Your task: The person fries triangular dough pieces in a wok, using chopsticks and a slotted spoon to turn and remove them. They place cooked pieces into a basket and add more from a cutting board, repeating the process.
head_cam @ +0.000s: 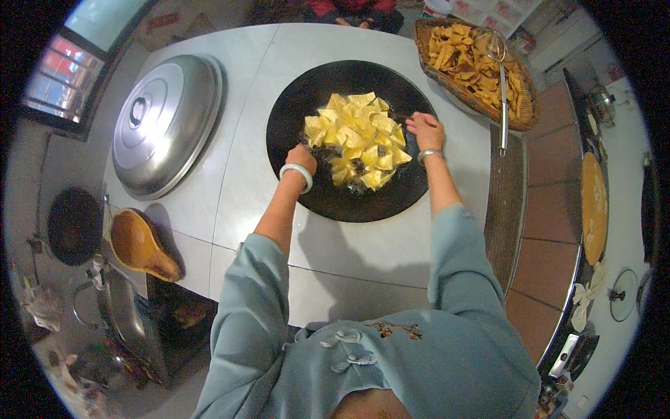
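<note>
Yellow dough pieces [361, 131] float in a heap in hot oil inside a large black wok [293, 191] set into a tiled stove top. My right hand [428, 131], with a metal bangle, grips a thin dark stick, perhaps a chopstick [400, 116], at the heap's right side. Over the wok's left side, my left hand [302, 158] is curled, fingers turned away from view; I cannot tell whether it holds anything. A pale bangle circles that wrist. Bubbles show along the heap's lower edge.
A woven basket [426, 65] of browned fried pieces stands back right, with a metal skimmer [503, 105] lying across it. On the left are a domed metal lid [167, 125] and a gourd ladle [133, 241]. Behind the stove, a person [356, 10] is partly visible.
</note>
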